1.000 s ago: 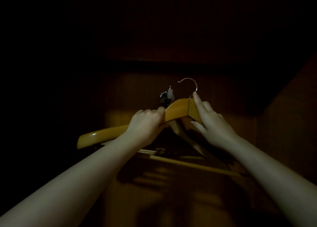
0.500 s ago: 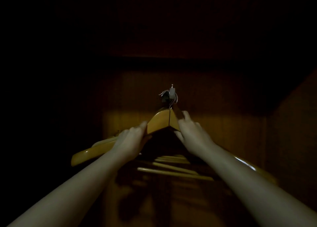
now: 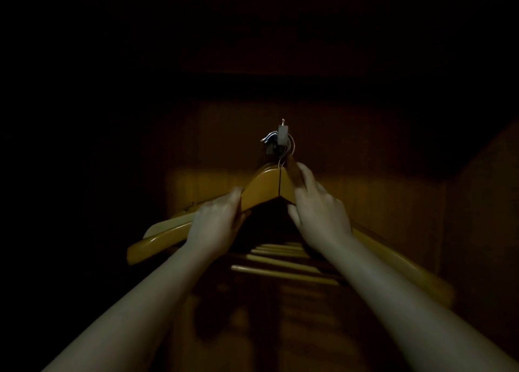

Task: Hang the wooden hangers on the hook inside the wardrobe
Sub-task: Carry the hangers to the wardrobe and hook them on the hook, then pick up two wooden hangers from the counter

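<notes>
Left grip (image 3: 216, 225) and right grip (image 3: 317, 214) bare (forearms likewise).

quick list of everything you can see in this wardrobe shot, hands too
front wooden hanger: one, honey yellow, centre, wire hook up at the wall hook
other wooden hangers: several, exact count unclear in the dark, yellow, stacked behind the front one
wall hook: one, pale with metal, on the back panel above the hangers
wardrobe back panel: one, dark brown wood, behind everything
left hand: one, grips the front hanger's left arm
right hand: one, pinches its right arm near the peak
</notes>
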### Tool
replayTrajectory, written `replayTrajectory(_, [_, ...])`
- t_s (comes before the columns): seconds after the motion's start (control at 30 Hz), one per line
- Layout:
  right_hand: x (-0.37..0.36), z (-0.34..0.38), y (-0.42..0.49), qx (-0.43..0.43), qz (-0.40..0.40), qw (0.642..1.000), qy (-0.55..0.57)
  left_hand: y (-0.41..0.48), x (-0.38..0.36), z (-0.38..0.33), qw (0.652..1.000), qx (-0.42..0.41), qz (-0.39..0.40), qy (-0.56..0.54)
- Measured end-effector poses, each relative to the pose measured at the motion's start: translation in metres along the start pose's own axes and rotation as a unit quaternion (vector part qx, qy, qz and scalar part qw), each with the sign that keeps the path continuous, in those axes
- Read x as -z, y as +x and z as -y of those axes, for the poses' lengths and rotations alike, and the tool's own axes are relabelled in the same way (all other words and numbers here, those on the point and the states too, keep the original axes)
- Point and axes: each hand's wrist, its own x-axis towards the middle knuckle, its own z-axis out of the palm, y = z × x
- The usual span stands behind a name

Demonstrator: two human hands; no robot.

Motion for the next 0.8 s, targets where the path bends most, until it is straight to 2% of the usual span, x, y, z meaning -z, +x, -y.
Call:
replayTrajectory(0.2, [-0.002, -0.002, -0.02, 0.024, -0.021, 0.999, -0.014, -0.021, -0.01, -0.009, 0.995, 0.096, 0.036, 0.019])
replayTrajectory(0.4, [-0.004, -0.011, -0.081, 0.074, -0.01, 0.997, 0.01, -0.088, -0.002, -0.029, 0.998, 0.029, 0.044, -0.04])
replayTrajectory(0.53, [-0.01, -0.011, -0.141, 0.056, -0.008, 0.994, 0.091, -0.14, -0.005, -0.047, 0.986, -0.033, 0.134, -0.089])
replayTrajectory(0.67, [-0.021, -0.014, -0.21, 0.035, 0.047, 0.991, 0.123, -0.184, -0.014, -0.06, 0.967, -0.077, 0.228, -0.079])
replayTrajectory(0.8, [-0.029, -0.019, -0.269, 0.004, 0.165, 0.978, 0.126, -0.222, -0.033, -0.065, 0.944, -0.072, 0.311, -0.084])
